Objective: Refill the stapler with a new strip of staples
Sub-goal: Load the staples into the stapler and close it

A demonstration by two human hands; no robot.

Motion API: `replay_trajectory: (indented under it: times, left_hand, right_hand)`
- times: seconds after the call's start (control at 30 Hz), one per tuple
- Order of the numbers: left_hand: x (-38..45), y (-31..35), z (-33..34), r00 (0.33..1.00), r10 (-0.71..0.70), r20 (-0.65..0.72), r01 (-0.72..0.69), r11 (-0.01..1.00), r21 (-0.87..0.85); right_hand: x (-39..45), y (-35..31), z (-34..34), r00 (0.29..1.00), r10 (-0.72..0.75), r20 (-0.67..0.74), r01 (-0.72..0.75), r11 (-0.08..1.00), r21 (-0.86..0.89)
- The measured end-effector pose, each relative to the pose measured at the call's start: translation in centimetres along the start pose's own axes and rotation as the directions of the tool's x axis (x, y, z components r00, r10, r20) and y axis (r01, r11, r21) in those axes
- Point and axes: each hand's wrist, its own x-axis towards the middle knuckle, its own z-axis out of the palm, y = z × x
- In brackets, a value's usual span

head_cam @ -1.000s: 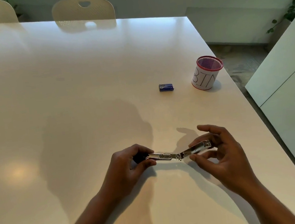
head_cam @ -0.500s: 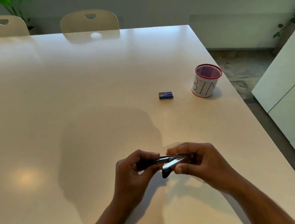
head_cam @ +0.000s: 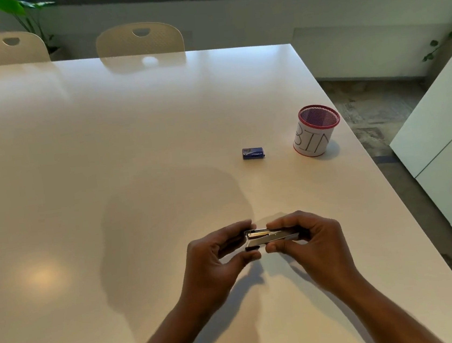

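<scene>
The stapler (head_cam: 273, 238) is held just above the table (head_cam: 132, 153), near its front edge, between both hands. It is a small metal unit with a dark base; the bright upper parts are folded down close to the body, and whether the magazine is fully shut cannot be told.

Left hand (head_cam: 218, 259): grip pinching the stapler's left end, forefinger curled over the top, thumb beneath. Right hand (head_cam: 311, 242): grip pinching the right portion, fingers curled over the top edge, thumb along the near side.

Handling assessment: the stapler appears light, rigid and smooth-surfaced, so it is likely to slip under a loose hold. The hinge and the sprung pusher are the parts likely to snap or spring. The sound place to hold is the base and the rear by the hinge, with fingertips kept away from the front mouth where staples exit.

Containers: a small blue box (head_cam: 253, 153) lies closed on the table, well apart from the hands; presumably the staple supply, contents not visible. A mesh cup (head_cam: 316, 130) with a red rim and a white band lettered "BIN" stands upright beside the box, near the table's right edge. Nothing can be made out inside it.

No loose staple strip is visible anywhere.
</scene>
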Motion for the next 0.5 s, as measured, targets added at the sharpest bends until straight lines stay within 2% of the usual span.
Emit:
replay_trajectory:
  times: [0.17,0.3,0.5]
  left_hand:
    - [0.0,-0.3,0.3,0.999,0.023,-0.030,-0.023,1.000,0.007]
    - [0.2,-0.6,0.3,0.999,0.027,0.030,-0.027,1.000,0.009]
    - [2.1,-1.2,-0.1,0.997,-0.013,0.080,0.003,0.991,0.131]
  right_hand:
    - [-0.2,0.2,0.2,0.999,-0.032,-0.033,0.031,0.999,-0.035]
    - [-0.1,0.5,-0.2,1.000,-0.019,0.002,0.020,0.999,-0.040]
    - [0.2,1.5,-1.0,0.994,-0.090,0.069,0.104,0.967,-0.232]
